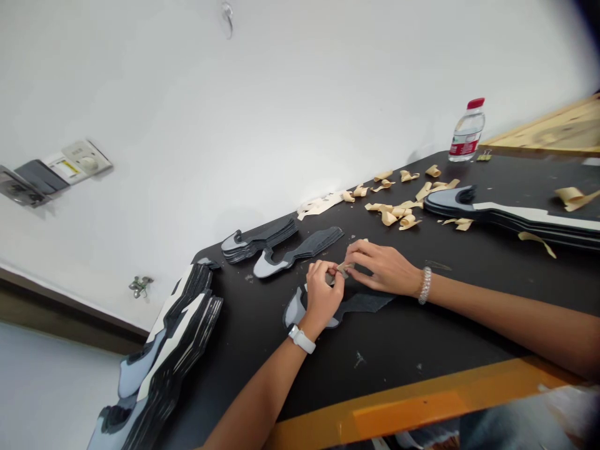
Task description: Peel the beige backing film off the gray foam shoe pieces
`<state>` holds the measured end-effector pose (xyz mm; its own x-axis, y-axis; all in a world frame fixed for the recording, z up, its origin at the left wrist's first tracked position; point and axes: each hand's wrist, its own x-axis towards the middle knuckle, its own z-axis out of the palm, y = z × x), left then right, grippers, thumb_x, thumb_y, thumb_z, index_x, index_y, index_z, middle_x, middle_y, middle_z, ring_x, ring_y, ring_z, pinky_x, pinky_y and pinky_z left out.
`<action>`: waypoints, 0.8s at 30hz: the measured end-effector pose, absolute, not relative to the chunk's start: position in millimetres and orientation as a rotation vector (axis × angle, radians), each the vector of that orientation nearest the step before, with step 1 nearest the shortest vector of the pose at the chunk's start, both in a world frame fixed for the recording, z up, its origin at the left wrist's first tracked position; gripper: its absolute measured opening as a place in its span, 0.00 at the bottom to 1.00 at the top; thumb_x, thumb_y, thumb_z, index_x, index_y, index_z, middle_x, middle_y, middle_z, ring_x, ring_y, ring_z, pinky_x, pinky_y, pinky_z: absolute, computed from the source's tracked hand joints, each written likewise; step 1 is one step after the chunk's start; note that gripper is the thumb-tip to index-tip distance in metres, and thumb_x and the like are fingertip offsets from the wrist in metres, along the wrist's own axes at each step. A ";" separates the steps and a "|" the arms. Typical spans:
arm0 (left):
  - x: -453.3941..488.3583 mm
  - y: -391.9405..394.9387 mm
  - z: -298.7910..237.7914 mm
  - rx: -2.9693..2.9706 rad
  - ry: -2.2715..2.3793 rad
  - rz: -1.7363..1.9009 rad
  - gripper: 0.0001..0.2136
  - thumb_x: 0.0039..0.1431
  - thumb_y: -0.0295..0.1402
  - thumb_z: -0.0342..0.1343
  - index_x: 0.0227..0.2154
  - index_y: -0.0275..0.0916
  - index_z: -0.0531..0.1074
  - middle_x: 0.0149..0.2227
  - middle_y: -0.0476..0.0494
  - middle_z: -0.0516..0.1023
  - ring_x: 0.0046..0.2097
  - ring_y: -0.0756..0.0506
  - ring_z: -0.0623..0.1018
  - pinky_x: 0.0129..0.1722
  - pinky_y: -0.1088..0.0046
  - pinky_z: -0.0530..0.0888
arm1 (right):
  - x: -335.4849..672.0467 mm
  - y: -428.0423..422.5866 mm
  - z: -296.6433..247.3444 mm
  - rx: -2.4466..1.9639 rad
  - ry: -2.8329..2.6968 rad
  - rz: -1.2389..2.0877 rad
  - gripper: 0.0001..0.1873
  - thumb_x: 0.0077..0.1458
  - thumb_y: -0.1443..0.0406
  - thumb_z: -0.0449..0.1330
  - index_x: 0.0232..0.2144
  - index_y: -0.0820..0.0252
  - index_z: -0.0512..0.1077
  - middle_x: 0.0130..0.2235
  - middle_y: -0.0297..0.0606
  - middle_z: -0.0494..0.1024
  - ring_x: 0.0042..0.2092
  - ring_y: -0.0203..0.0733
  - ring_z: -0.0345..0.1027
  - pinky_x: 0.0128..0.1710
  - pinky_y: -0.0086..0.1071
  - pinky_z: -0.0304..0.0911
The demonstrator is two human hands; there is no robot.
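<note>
Left hand [323, 294], right hand [382, 267] on tan strip [343, 269], orange table edge [412, 400] well apart

White wall [154, 106], blk bench [412, 350] (orange edge [412, 400]).

Bright, even indoor light, source out of view. Wall [197, 125] washed nearly white. Only soft, faint shadows beneath the hands [354, 275]. Slight glare on the bottle [467, 131]. Lines bow toward the frame edges; top-right corner darkens; bottom-right edge blurred.
</note>
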<state>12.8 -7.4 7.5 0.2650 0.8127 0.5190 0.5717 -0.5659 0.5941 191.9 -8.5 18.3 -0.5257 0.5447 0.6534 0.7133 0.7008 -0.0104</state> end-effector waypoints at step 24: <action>11.7 -8.1 5.7 2.327 1.214 1.191 0.05 0.53 0.24 0.52 0.25 0.39 0.67 0.27 0.48 0.70 0.36 0.47 0.68 0.40 0.69 0.66 | 193.3 -9.8 19.2 -0.944 -2.324 -0.203 0.10 0.58 0.65 0.53 0.36 0.58 0.73 0.34 0.38 0.78 0.34 0.38 0.71 0.33 0.28 0.60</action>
